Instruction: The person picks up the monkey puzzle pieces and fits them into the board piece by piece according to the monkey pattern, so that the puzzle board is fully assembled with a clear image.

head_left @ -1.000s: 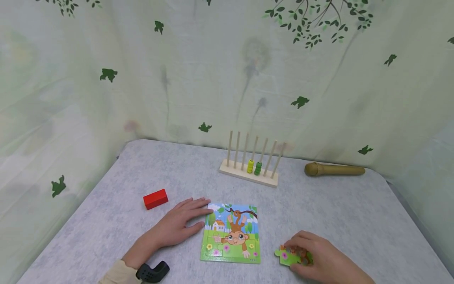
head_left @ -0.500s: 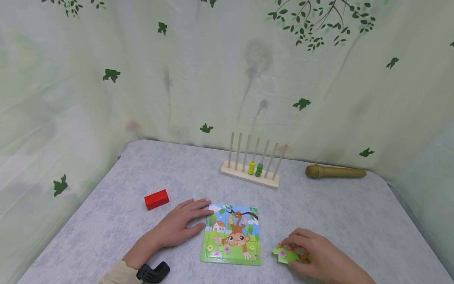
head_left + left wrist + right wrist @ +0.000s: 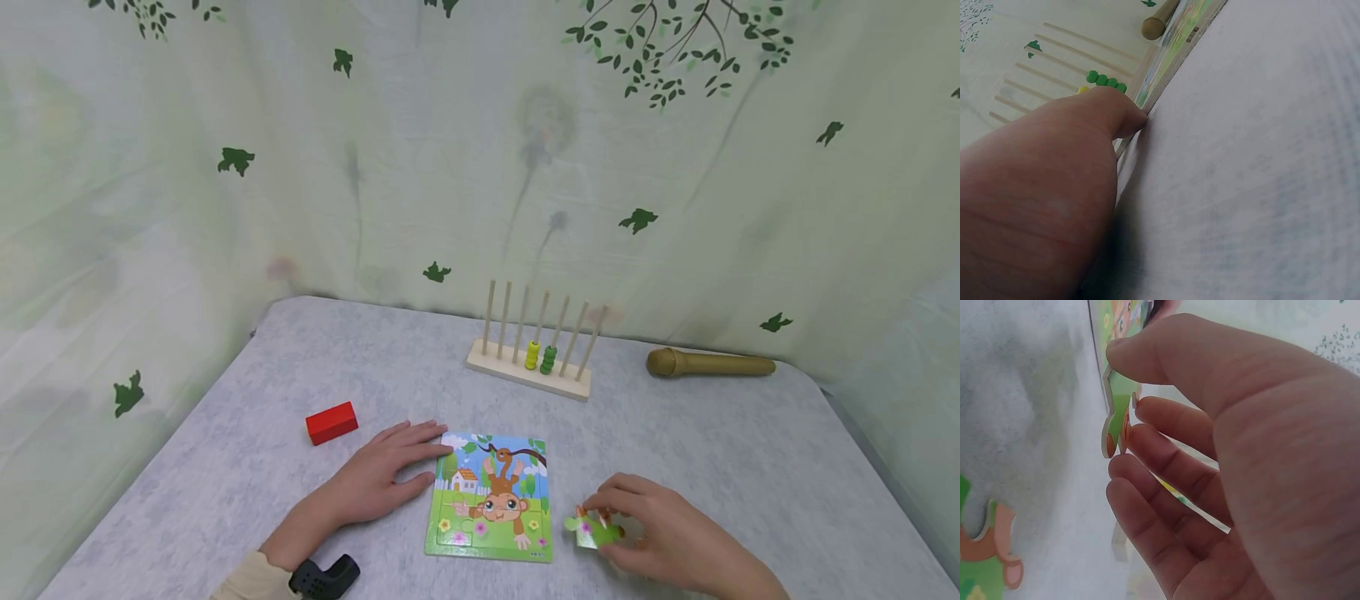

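Observation:
In the head view my left hand (image 3: 382, 475) lies with spread fingers on the tabletop, its fingertips at the left edge of a monkey jigsaw puzzle (image 3: 487, 496). The left wrist view shows that thumb touching the side of the puzzle board (image 3: 1192, 34). To the right of the board, my right hand (image 3: 660, 529) pinches a green jigsaw piece (image 3: 587, 531) with a pink flower, tilted between thumb and fingers. The right wrist view shows the held piece (image 3: 1113, 419) edge-on. Another brown-and-green piece (image 3: 988, 550) lies on the table below that hand.
A red block (image 3: 332, 423) lies beyond my left hand. At the back stands a wooden peg rack (image 3: 525, 377) with yellow beads (image 3: 532, 355) and green beads (image 3: 548, 360). A brown wooden stick (image 3: 708, 362) with a rounded head lies at the back right.
My right hand has moved a little left toward the puzzle board, carrying the jigsaw piece, which is now more tilted. My left hand stays in place.

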